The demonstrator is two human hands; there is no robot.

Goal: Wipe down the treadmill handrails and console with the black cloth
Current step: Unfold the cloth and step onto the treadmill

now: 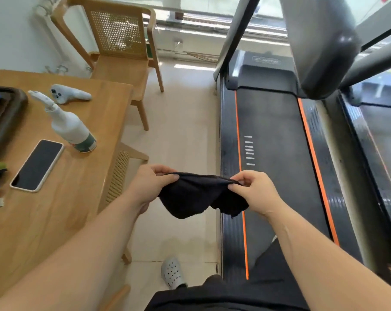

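beside treadmill (277,135), left hand (149,182), right hand (255,191) stretching black cloth (196,198)

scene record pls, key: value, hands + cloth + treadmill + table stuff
left hand: pinching one end of the black cloth
right hand: pinching the other end
cloth: stretched between the hands, middle sagging, held in the air, not on the treadmill
treadmill handrail: untouched, ahead and to the right
table: spray bottle, phone face up
wiping: not started

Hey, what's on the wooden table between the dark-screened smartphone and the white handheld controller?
In the head view, a white spray bottle stands on the wooden table between the dark-screened smartphone and the white handheld controller.
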